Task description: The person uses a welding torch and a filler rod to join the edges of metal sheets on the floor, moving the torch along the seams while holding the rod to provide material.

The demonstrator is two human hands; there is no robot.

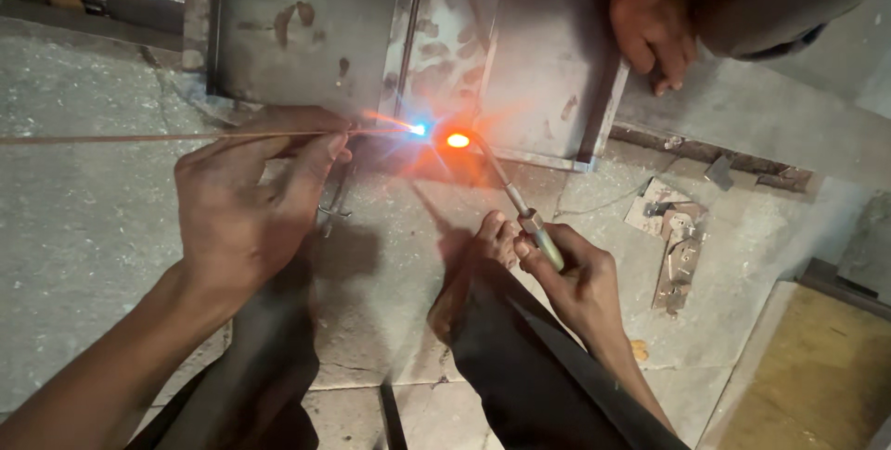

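I squat on the concrete floor, my bare foot planted just short of the work so I can lean in close. My right hand is clenched around the torch, its bent tip angled up so the flame strikes the near edge of the metal frame. My left hand pinches the thin filler rod, laid almost level so its end meets the glowing spot beside the flame (the long tail keeps my fingers off the heat). Another person's hand rests on the frame's far right side, apparently steadying it. Scrap brackets lie on the floor to my right.
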